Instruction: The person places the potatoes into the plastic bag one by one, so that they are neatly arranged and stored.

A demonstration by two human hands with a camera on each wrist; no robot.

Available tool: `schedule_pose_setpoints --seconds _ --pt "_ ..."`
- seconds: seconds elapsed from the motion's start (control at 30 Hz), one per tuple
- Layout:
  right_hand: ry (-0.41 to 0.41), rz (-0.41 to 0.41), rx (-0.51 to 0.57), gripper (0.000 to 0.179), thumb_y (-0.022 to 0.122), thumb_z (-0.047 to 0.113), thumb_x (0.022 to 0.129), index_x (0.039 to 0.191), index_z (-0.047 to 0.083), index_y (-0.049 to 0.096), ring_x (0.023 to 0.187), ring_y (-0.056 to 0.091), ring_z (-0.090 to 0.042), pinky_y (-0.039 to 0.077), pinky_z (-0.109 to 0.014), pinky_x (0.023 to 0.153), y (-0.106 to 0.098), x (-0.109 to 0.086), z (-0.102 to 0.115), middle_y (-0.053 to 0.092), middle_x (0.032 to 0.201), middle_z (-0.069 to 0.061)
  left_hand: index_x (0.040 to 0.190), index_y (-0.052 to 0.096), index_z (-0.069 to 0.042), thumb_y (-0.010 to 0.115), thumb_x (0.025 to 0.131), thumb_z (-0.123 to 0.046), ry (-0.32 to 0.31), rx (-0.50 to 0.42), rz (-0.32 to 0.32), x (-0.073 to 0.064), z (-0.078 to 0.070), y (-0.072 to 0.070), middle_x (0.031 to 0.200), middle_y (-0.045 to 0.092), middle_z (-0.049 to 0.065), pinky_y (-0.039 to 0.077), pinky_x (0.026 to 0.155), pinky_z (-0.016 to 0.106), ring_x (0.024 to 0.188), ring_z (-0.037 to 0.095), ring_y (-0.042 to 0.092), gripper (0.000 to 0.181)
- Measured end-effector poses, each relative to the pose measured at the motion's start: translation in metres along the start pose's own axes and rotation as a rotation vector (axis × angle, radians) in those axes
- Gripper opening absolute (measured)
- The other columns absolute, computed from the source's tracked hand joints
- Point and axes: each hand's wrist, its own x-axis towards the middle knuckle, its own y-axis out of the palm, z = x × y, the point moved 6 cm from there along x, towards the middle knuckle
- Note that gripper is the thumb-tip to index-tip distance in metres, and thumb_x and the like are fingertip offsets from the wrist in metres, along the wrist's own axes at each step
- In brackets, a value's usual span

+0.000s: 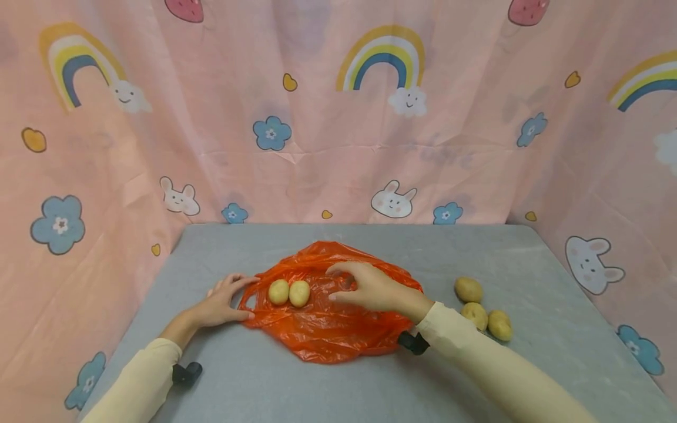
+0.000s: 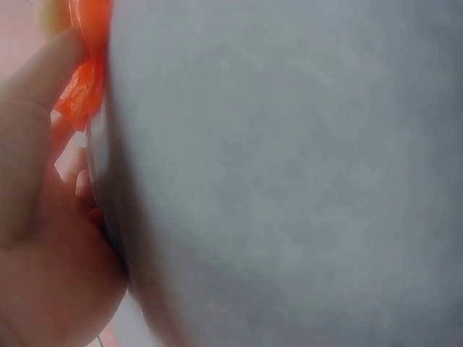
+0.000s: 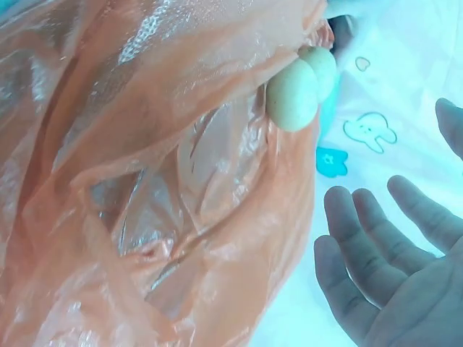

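An orange plastic bag lies spread flat on the table, a handle hole at its left end. Two potatoes, one beside the other, rest on its left part. My left hand touches the bag's left end with thumb and forefinger spread apart; in the left wrist view the thumb lies against the orange plastic. Over the middle of the bag hovers my right hand, holding nothing. Its fingers are parted and slightly bent in the right wrist view.
Three more potatoes sit in a loose group right of the bag: one at the back, one in the middle, one nearest the front right. A pink printed curtain hangs around the grey table.
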Motion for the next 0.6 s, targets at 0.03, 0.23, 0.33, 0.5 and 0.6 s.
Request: schedule_pose_setpoints --seconds 0.03,0.23,0.33,0.5,0.6 --pt "0.006 -0.005 0.001 0.058 0.072 0.04 0.093 0.142 0.014 0.056 0.107 0.061 -0.024 0.052 -0.044 0.094 -0.002 -0.002 -0.001 0.06 0.14 -0.005 0.148 0.05 -0.018 0.081 0.083 -0.036 0.0 0.002 0.001 0.0 0.0 0.0 0.146 0.04 0.014 0.026 0.096 0.055 0.129 0.041 0.036 0.075" --pt "0.009 -0.034 0.021 0.058 0.072 0.04 0.093 0.142 0.015 0.056 0.118 0.06 -0.026 0.052 -0.046 0.097 -0.011 -0.011 -0.005 0.06 0.142 -0.005 0.149 0.049 -0.017 0.081 0.083 -0.036 0.0 0.012 0.006 0.001 -0.002 -0.001 0.147 0.039 0.016 0.026 0.098 0.061 0.132 0.044 0.034 0.075" --pt "-0.002 -0.038 0.031 0.056 0.072 0.038 0.094 0.142 0.013 0.056 0.115 0.061 -0.027 0.053 -0.044 0.093 -0.014 -0.015 -0.007 0.06 0.141 -0.008 0.149 0.049 -0.017 0.081 0.083 -0.036 0.0 0.014 0.01 0.0 -0.004 -0.002 0.148 0.038 0.016 0.025 0.099 0.064 0.133 0.045 0.034 0.075" --pt "0.011 -0.046 0.051 0.055 0.072 0.036 0.094 0.142 0.013 0.056 0.117 0.06 -0.029 0.053 -0.046 0.095 -0.017 -0.022 -0.013 0.06 0.141 -0.009 0.149 0.049 -0.016 0.081 0.083 -0.036 0.012 0.005 0.011 0.0 -0.005 -0.002 0.148 0.038 0.018 0.024 0.1 0.067 0.133 0.046 0.033 0.075" --pt "0.015 -0.05 0.054 0.055 0.072 0.037 0.094 0.142 0.015 0.056 0.119 0.06 -0.03 0.052 -0.047 0.097 -0.019 -0.025 -0.017 0.06 0.141 -0.009 0.149 0.049 -0.016 0.081 0.083 -0.035 0.009 -0.006 0.011 0.0 -0.004 -0.002 0.148 0.038 0.018 0.023 0.1 0.067 0.133 0.045 0.033 0.076"
